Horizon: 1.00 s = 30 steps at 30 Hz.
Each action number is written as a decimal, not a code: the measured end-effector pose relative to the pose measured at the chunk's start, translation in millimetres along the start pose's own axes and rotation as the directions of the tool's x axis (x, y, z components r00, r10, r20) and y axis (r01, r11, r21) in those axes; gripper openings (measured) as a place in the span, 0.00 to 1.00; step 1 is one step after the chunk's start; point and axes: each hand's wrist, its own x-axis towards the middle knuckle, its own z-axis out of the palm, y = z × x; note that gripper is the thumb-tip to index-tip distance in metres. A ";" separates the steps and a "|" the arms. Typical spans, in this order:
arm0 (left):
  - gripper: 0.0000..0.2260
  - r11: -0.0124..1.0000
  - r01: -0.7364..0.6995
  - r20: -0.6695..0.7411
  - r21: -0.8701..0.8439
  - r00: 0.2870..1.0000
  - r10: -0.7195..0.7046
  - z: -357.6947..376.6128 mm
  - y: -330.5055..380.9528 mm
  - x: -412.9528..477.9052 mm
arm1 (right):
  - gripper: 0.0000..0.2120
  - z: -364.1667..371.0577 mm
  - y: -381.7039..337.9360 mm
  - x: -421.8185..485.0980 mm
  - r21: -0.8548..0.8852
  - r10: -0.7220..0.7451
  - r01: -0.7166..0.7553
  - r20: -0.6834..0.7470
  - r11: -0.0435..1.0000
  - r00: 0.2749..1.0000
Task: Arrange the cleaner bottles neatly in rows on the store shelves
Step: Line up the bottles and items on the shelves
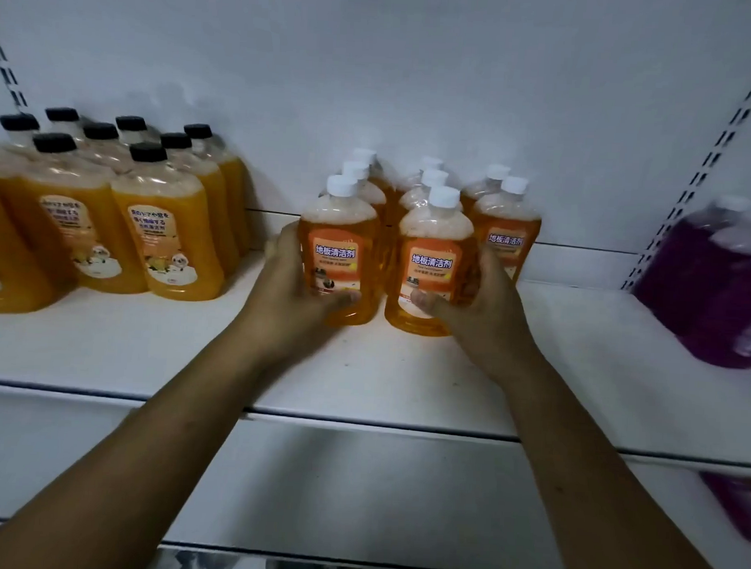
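Note:
Several orange cleaner bottles with white caps stand in three short rows at the middle of a white shelf. My left hand grips the front bottle of the left row from its left side, thumb across the lower label. My right hand grips the front bottle of the middle row from its right side, thumb on its lower front. Both bottles stand upright on the shelf. A third row stands to the right, partly hidden behind my right hand.
A block of larger yellow-orange bottles with black caps fills the shelf's left. Purple bottles stand blurred at the right, past a slotted upright. A lower shelf lies below, with another purple bottle at its right.

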 end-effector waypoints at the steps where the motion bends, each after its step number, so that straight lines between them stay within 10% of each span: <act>1: 0.39 1.000 -0.002 0.031 -0.017 1.000 0.002 -0.9 0.1 0.8 | 0.40 0.5 -0.9 -1.2 -0.015 -0.007 0.007 -0.020 1.000 1.000; 24: 0.46 0.998 -0.038 0.087 0.041 0.996 0.034 3.1 -1.2 -1.7 | 0.47 -1.8 2.6 -5.0 -0.118 -0.059 0.057 -0.019 0.991 0.998; 30: 0.48 0.892 -0.234 -0.050 0.388 0.960 0.274 -11.4 23.2 -42.2 | 0.44 -35.0 -7.2 -44.2 -0.274 -0.151 0.119 -0.100 0.954 0.983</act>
